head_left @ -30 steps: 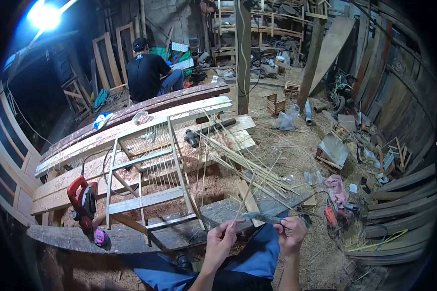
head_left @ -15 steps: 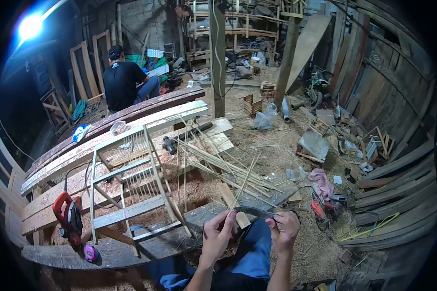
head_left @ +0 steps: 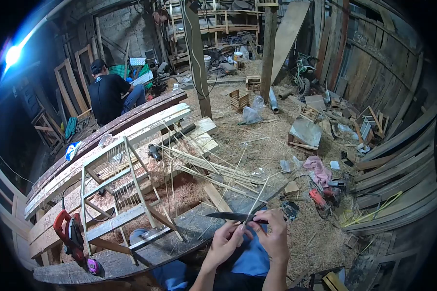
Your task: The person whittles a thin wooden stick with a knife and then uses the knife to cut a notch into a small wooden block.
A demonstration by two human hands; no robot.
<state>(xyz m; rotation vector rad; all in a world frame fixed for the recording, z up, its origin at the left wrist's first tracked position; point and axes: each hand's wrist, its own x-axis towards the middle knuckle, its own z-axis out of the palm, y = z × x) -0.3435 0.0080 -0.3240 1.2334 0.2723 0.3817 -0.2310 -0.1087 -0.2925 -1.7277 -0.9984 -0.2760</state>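
Gripping the dark-bladed knife (head_left: pixel 223 215) now, the right hand (head_left: pixel 273 234) works lower centre, blade pointing left across a thin pale strip (head_left: pixel 260 196) — and the left hand (head_left: pixel 225 243) has its fingers pinched close at that strip's lower end. Loose strips (head_left: pixel 213 168) scatter mid-frame, a slatted rack (head_left: pixel 116 221) stands centre left, a pink tape measure (head_left: pixel 92 266) sits lower left.
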